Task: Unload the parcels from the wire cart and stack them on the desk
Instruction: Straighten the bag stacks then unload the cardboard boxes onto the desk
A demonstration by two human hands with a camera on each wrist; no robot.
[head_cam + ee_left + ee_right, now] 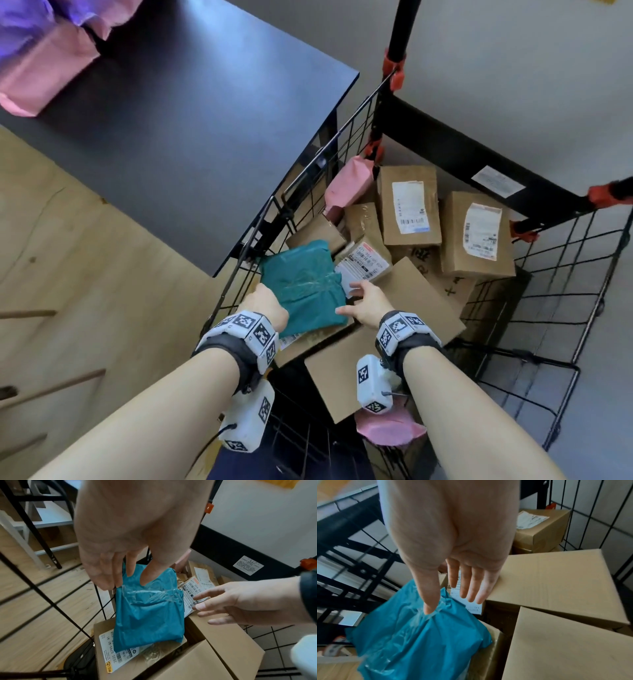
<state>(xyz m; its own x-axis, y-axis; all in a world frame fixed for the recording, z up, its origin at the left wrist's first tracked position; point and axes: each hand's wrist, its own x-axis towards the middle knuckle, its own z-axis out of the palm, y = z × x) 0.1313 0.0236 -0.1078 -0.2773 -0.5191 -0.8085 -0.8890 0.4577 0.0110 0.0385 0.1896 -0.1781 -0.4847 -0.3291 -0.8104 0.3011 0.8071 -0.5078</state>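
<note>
Left grip (265,305) at left edge of teal mailer (305,291), closure unclear; right grip (364,303) spread, thumb touching. Mailer atop boxes (101,628) in wire cart (445,137), centre frame. Risk: slick film slips from edge pinch.

Box label: shipping label (109,654) on the cardboard box (102,628) under the teal mailer (149,615) reads, sideways, "252C G795-01 A1" beside a barcode.
Parcel label: barcode slip (193,588) on the small brown parcel (371,243) reads "471 304-00".
Cart sticker: white sticker (498,180) on the wire cart's black bar (445,147); print too small to read.
Far boxes: two upright cartons (387,192) (452,240) carry barcoded labels (410,207); text illegible.
Wrist bands (245,322): black-and-white square code markers, no words.
</note>
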